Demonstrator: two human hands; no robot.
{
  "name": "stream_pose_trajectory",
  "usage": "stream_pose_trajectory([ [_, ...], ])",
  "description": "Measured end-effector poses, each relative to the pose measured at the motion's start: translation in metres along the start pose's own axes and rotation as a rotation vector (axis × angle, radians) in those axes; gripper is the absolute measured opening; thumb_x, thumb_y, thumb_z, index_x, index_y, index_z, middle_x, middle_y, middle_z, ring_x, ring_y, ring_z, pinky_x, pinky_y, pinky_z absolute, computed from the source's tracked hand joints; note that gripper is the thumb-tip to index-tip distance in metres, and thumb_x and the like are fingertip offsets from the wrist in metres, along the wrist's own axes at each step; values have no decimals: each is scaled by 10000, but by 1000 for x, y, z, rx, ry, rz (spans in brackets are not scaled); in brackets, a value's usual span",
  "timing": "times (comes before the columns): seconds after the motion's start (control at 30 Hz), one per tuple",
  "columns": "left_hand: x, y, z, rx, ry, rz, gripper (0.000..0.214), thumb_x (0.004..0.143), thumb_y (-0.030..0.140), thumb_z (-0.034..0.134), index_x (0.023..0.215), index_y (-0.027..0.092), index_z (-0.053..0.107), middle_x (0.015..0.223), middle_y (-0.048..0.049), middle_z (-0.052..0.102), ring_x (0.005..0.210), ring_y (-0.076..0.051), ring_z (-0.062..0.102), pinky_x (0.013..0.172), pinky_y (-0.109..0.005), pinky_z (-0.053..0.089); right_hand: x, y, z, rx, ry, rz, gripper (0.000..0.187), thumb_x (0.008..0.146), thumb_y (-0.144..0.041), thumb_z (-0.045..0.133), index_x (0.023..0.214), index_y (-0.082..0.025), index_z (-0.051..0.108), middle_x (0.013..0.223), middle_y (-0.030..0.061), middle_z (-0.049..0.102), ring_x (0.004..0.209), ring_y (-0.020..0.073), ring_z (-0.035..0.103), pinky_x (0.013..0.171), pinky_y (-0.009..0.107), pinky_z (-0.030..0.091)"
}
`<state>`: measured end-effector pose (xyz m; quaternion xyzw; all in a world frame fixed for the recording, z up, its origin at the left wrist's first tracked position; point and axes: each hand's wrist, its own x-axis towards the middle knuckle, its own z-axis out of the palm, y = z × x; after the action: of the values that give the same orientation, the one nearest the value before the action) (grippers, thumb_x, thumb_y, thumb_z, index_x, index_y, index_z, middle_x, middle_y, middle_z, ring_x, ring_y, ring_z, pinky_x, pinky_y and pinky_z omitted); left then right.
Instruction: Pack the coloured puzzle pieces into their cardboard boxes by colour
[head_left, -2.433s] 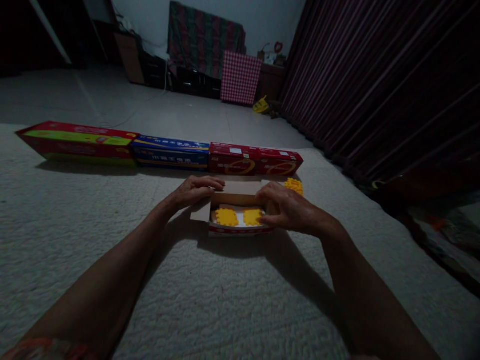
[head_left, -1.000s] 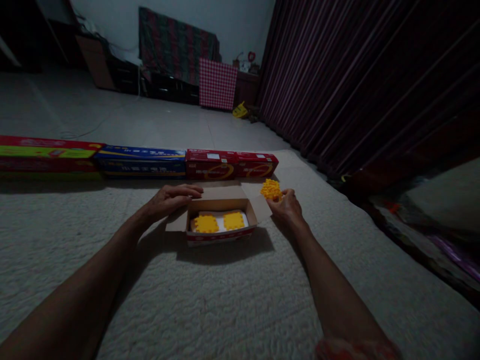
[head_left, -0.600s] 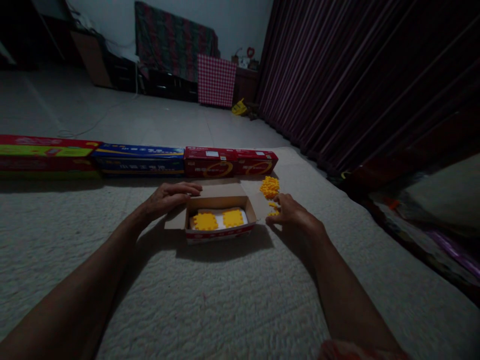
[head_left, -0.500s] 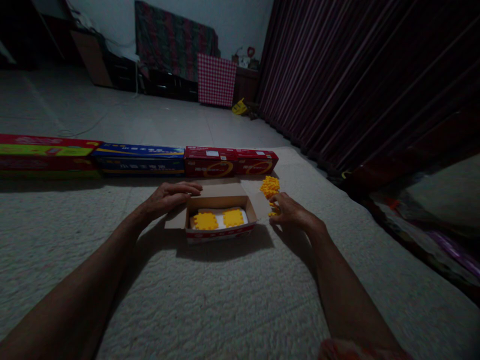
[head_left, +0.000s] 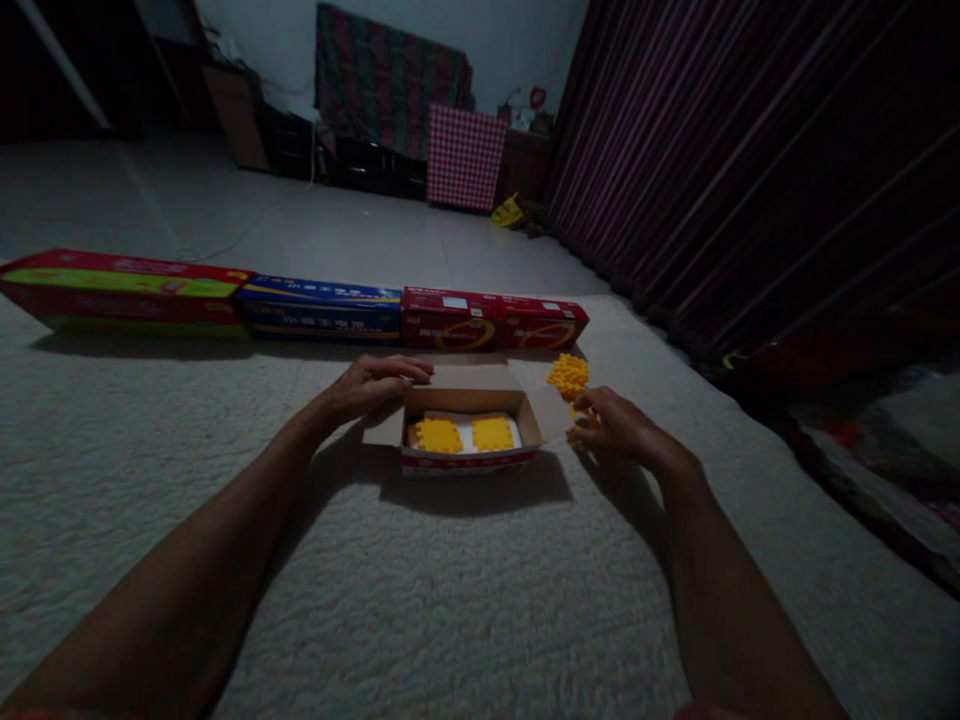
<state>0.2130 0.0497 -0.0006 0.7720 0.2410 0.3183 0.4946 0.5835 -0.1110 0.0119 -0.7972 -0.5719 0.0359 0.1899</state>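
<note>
A small open cardboard box (head_left: 465, 462) with a red front sits on the white textured mat (head_left: 450, 600). Two stacks of yellow puzzle-like pieces (head_left: 465, 434) lie side by side inside it. My left hand (head_left: 375, 383) rests fingers-down on the box's left rear edge, holding the flap. My right hand (head_left: 619, 428) lies on the mat to the right of the box, its fingers curled round a few yellow pieces. Just beyond it sits a loose pile of yellow pieces (head_left: 568, 374).
A row of long boxes lines the mat's far edge: a red-green one (head_left: 127, 290), a blue one (head_left: 322, 308), and two red ones (head_left: 491, 320). Dark striped curtains (head_left: 750, 180) hang on the right. Furniture and a checked cloth (head_left: 463, 157) stand far back.
My right hand left the box, reached to the yellow pile on the right, and drew back a little with a few pieces. My left hand stayed on the box flap.
</note>
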Motion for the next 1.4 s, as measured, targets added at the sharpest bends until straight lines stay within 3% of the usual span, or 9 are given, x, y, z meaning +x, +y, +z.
stream_pose_trajectory([
  [0.1,1,-2,0,-15,-3,8,201,768,277,687,893,238,838,1198,-99,773,1190,-294,666,1092,-485,470,4,-11,-29,-42,13,-189,314,711,-297,789,992,-236,661,1092,86,689,977,272,668,853,406,555],
  [0.2,0,-2,-1,-7,-17,13,210,770,275,676,902,244,836,1203,-86,772,1196,-285,661,1096,-483,463,-1,-46,-52,41,37,-354,363,747,-310,786,1075,-229,652,1149,96,675,1028,276,654,850,410,557],
  [0.27,0,-1,-1,4,-16,7,213,767,272,676,905,245,836,1208,-83,770,1194,-286,661,1095,-480,464,-5,-77,-57,80,-64,-480,337,758,-280,782,1068,-234,661,1124,76,682,1013,254,654,876,398,547],
  [0.37,0,1,-1,4,-8,15,215,758,276,682,899,233,838,1201,-95,771,1188,-297,666,1090,-478,467,-8,-112,-47,75,-246,-599,314,759,-211,775,1055,-227,670,1094,60,691,988,227,659,865,357,533],
  [0.57,1,2,1,0,-20,21,215,775,284,675,912,237,834,1223,-90,764,1209,-290,656,1104,-483,455,-4,-120,-20,14,-330,-626,333,763,-185,768,1083,-226,688,1115,66,701,998,230,661,863,345,516],
  [0.7,1,1,0,-9,-36,24,223,785,273,670,930,224,832,1255,-99,750,1241,-295,639,1125,-485,435,-4,-120,-21,-8,-354,-617,336,757,-202,781,1082,-223,700,1107,70,709,987,240,665,850,348,513],
  [0.87,1,0,0,14,-44,38,231,793,281,665,946,222,827,1260,-97,748,1230,-292,644,1110,-478,451,-8,-137,-23,11,-366,-651,332,778,-220,785,1094,-212,683,1116,82,695,982,237,651,846,349,503],
  [1.1,0,-2,0,32,-42,45,246,804,287,644,965,227,820,1267,-85,742,1227,-272,645,1098,-454,467,-10,-168,-6,79,-405,-774,274,800,-180,749,1056,-212,659,1089,67,679,951,207,622,830,327,489],
  [1.4,2,-4,-1,-21,-52,43,234,788,272,676,961,220,825,1245,-86,755,1217,-275,655,1078,-433,479,-6,-181,1,46,-430,-816,317,800,-190,754,1105,-212,672,1114,77,672,972,221,623,835,337,481],
])
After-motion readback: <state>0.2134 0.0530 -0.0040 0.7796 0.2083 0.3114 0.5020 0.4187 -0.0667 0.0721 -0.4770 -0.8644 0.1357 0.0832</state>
